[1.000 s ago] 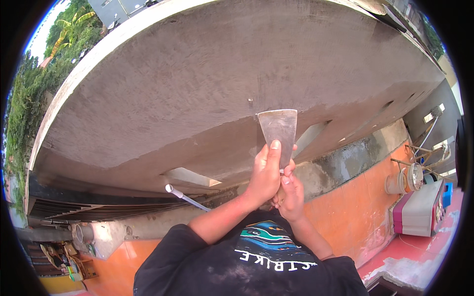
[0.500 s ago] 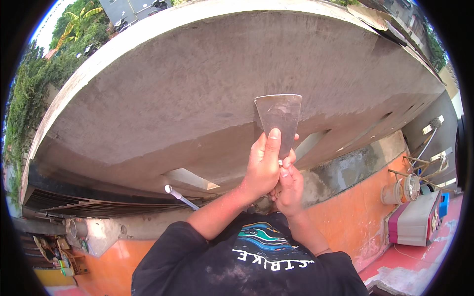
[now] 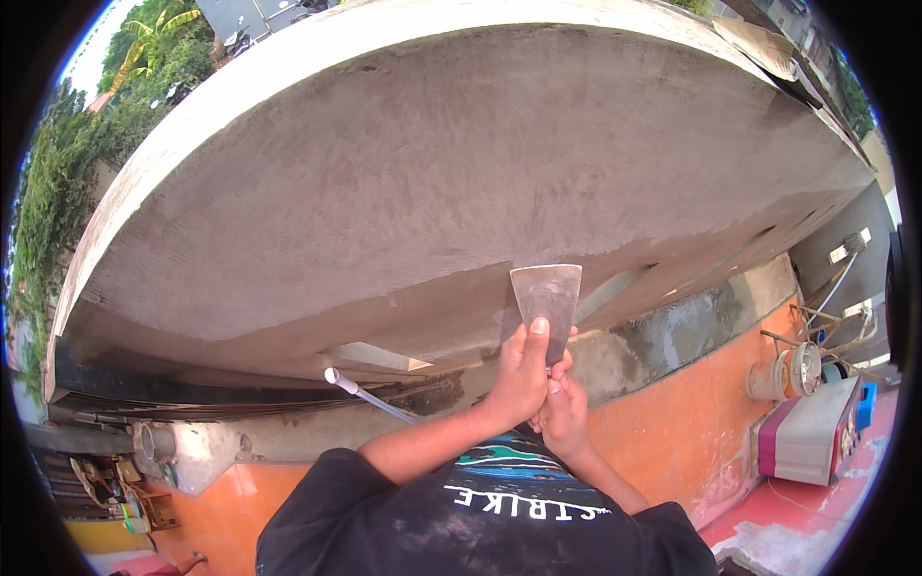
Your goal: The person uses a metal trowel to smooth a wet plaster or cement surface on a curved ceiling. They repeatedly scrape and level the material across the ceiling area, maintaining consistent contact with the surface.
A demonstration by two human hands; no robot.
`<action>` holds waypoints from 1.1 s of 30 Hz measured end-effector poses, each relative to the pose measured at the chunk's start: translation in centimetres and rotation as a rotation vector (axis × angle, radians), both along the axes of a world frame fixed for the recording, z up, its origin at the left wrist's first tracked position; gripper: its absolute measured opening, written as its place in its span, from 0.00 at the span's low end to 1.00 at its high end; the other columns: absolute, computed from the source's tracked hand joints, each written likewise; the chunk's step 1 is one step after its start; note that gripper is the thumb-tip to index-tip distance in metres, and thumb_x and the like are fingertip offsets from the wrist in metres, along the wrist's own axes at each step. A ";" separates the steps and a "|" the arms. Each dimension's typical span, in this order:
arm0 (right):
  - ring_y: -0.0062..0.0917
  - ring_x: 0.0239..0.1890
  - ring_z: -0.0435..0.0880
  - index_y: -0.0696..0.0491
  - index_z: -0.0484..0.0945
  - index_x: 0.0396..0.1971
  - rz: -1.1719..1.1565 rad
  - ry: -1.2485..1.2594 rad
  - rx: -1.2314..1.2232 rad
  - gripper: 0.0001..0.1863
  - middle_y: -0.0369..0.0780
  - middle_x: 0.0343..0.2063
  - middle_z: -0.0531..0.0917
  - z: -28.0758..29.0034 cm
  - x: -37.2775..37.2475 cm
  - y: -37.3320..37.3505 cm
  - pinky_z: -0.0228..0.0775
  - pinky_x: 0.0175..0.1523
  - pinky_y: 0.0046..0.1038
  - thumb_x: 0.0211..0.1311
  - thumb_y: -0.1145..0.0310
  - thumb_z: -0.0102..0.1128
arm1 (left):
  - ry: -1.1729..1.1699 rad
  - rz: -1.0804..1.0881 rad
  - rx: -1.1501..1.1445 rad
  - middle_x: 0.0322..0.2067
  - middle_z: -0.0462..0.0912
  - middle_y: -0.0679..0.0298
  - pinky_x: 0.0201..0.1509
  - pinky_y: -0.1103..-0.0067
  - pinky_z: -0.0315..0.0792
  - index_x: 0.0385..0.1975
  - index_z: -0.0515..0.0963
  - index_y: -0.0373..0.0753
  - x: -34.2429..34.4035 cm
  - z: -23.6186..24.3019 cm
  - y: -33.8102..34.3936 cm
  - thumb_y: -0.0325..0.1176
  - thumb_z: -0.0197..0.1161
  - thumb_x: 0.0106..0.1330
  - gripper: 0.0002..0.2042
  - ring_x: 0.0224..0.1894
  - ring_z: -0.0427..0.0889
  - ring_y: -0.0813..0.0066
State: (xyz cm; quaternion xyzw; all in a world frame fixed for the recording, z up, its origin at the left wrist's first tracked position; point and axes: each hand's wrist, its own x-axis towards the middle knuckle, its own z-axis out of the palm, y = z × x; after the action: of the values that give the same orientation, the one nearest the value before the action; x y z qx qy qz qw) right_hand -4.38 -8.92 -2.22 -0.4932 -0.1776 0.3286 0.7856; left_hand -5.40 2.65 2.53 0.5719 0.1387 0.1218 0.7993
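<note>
A wide metal scraper (image 3: 545, 296) points upward, its broad edge against or just in front of a grey plastered surface (image 3: 461, 144). My left hand (image 3: 521, 379) grips it high, thumb lying on the lower part of the blade. Just below and to the right, my right hand (image 3: 565, 415) is closed round the handle, most of which the fingers hide. Whether the edge touches the plaster I cannot tell.
A white pipe (image 3: 370, 394) stands left of my arms. Rightward are buckets (image 3: 783, 374), wooden poles (image 3: 807, 312) and a white-and-magenta box (image 3: 807, 432) near orange flooring (image 3: 672, 413). A person's limb (image 3: 192, 562) shows at lower left. Plants (image 3: 58, 192) rise beyond the edge.
The scraper and both hands rose between the first two frames, then dropped down the plaster, ending lower than at first. A limb now shows at the lower left.
</note>
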 end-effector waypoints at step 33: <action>0.13 0.22 0.70 0.54 0.65 0.38 -0.057 -0.149 -0.042 0.07 0.32 0.24 0.73 2.5 1.0 1.3 0.62 0.27 0.17 0.75 0.66 0.45 | -0.151 -0.119 -0.061 0.23 0.72 0.68 0.28 0.83 0.70 0.48 0.71 0.33 0.6 1.8 1.8 0.53 0.34 0.79 0.27 0.23 0.73 0.82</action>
State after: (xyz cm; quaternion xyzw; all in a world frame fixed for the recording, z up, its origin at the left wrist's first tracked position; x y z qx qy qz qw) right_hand -3.37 -7.64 0.29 -0.5375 -0.2143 0.2724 0.7687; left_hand -4.81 4.48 4.34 0.5435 0.0474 0.1125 0.8304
